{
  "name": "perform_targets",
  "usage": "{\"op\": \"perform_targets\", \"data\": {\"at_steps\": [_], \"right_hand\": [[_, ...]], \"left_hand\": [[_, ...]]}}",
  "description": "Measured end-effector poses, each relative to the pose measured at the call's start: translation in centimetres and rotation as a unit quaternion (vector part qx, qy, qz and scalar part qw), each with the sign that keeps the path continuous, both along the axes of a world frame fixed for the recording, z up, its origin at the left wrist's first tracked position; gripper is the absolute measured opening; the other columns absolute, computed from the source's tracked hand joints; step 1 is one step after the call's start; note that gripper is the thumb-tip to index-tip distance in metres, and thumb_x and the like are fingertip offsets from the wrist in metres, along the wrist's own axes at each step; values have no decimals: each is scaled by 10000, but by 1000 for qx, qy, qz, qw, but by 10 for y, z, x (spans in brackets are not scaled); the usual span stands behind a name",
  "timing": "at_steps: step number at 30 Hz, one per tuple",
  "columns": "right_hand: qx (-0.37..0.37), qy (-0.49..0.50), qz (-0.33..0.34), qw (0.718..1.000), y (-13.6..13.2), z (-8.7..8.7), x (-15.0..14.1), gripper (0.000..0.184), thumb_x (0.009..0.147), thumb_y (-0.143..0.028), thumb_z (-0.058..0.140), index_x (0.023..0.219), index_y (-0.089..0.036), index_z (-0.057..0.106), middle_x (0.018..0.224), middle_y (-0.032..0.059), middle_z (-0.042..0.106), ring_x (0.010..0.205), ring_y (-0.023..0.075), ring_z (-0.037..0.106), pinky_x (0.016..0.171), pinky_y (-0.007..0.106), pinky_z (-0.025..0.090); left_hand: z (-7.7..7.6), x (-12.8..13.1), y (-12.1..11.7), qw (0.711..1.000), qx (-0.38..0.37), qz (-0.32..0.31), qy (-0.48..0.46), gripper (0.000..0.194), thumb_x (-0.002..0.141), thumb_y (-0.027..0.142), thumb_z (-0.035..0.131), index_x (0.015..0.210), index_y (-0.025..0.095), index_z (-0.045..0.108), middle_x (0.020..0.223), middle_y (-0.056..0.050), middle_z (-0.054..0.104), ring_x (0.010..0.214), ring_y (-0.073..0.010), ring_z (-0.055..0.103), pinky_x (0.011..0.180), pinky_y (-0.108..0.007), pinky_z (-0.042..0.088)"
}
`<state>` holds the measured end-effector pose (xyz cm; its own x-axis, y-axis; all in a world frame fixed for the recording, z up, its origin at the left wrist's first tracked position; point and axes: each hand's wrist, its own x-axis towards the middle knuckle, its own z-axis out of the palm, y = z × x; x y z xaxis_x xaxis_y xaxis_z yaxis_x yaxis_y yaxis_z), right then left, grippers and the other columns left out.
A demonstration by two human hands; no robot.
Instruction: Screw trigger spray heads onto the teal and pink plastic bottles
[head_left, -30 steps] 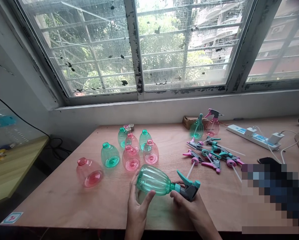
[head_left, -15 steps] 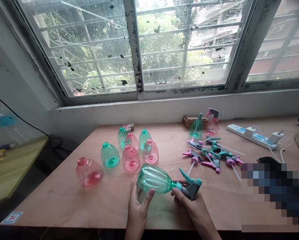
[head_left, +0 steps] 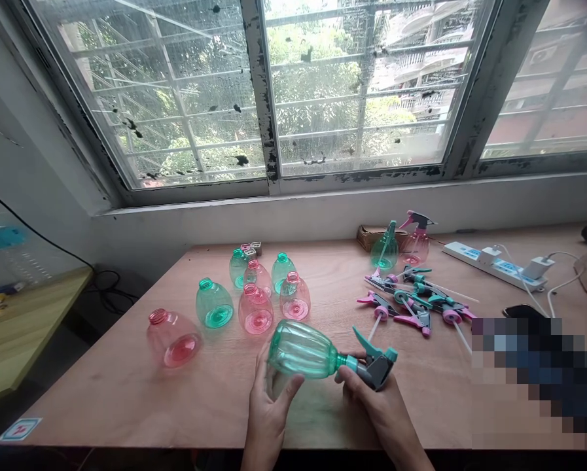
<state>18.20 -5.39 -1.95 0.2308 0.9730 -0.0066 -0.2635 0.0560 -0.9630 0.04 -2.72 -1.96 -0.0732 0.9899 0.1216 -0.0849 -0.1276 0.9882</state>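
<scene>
A clear green spray bottle (head_left: 303, 350) lies tilted on its side in the air above the table's front. Around its base end curls my left hand (head_left: 271, 405), thumb in front. My right hand (head_left: 376, 405) grips the neck end, at the grey and teal trigger sprayer head (head_left: 375, 366), which sits at the bottle's mouth. Beyond them stand several open bottles without heads, among them a green one (head_left: 214, 304) and a pink one (head_left: 256, 309). Another pink bottle (head_left: 174, 339) stands apart at the left. Loose trigger heads (head_left: 413, 301) with tubes lie piled at the right.
At the back right, a green spray bottle (head_left: 385, 247) and a pink spray bottle (head_left: 415, 245) stand before a cardboard box (head_left: 368, 237). A power strip (head_left: 494, 265) with plugged-in chargers lies further right, near a dark phone (head_left: 526, 313). Small blocks (head_left: 252, 249) sit behind the bottles.
Both hands keep their hold on the spray bottle, with almost no movement. The whole view has shifted very slightly.
</scene>
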Motion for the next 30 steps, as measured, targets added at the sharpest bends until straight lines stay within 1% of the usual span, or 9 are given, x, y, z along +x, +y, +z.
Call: {"op": "perform_targets", "data": {"at_steps": [4, 6, 9, 12, 17, 21, 23, 26, 30], "right_hand": [[5, 46, -9, 999, 3, -1, 6, 366, 822, -491, 735, 974, -195, 585, 653, -5, 690, 439, 111, 537, 447, 235, 395], [4, 35, -1, 999, 2, -1, 5, 372, 802, -480, 758, 968, -189, 598, 646, 0, 690, 453, 115, 539, 457, 238, 408], [2, 2, -5, 1000, 0, 1, 0, 395, 739, -465, 813, 955, -174, 656, 644, 11, 694, 494, 138, 561, 480, 257, 448], [-4, -13, -10, 1000, -2, 2, -3, 436, 703, -466, 836, 988, -170, 688, 674, 20, 710, 487, 143, 566, 476, 269, 459], [-2, 12, 1, 1000, 3, 1, 1, 401, 767, -506, 774, 954, -185, 622, 656, 12, 711, 367, 106, 508, 397, 240, 384], [8, 32, -20, 999, 4, 1, 1, 400, 769, -509, 769, 949, -190, 608, 622, -4, 692, 391, 108, 518, 425, 235, 393], [10, 24, -28, 999, 3, 1, -2, 411, 739, -493, 797, 954, -183, 635, 624, -2, 689, 424, 116, 528, 445, 242, 411], [9, -7, -26, 1000, 1, 1, -5, 423, 698, -467, 831, 961, -172, 682, 659, 14, 700, 498, 137, 559, 494, 261, 451], [1, -14, 9, 1000, 2, 0, -1, 415, 739, -482, 801, 982, -176, 660, 704, 19, 711, 462, 127, 553, 481, 269, 441]], "left_hand": [[2, 2, -2, 995, 45, 16, 93, 720, 717, 360, 836, 1362, 288, 527, 1453, -69, 536, 1414, -328, 410, 1203, -490, 284], [2, 2, -3, 993, 46, 17, 105, 790, 664, 363, 874, 1365, 272, 522, 1451, -81, 535, 1415, -344, 402, 1200, -498, 287], [0, 0, -2, 998, 23, 1, 52, 771, 745, 442, 802, 1409, 241, 463, 1405, -111, 580, 1378, -350, 457, 1176, -491, 328], [-4, -2, 1, 1000, 3, 9, 4, 707, 788, 463, 759, 1389, 224, 472, 1388, -124, 599, 1349, -350, 496, 1152, -468, 370], [-6, -2, 4, 999, 26, -2, 34, 732, 740, 343, 821, 1384, 267, 481, 1422, -86, 568, 1374, -326, 468, 1174, -462, 341], [-3, 1, 1, 997, 36, -5, 68, 801, 709, 326, 846, 1409, 290, 457, 1416, -73, 570, 1361, -320, 483, 1167, -449, 358], [-2, 1, 0, 998, 28, -13, 48, 807, 710, 366, 844, 1408, 272, 450, 1384, -87, 598, 1353, -324, 494, 1155, -442, 376], [-2, 0, 2, 1000, 7, 4, -7, 678, 784, 458, 765, 1363, 240, 488, 1338, -112, 634, 1312, -331, 539, 1106, -443, 432], [-3, -1, 4, 1000, 14, 5, -6, 673, 775, 405, 787, 1361, 257, 491, 1391, -97, 597, 1353, -324, 500, 1139, -437, 396]]}}
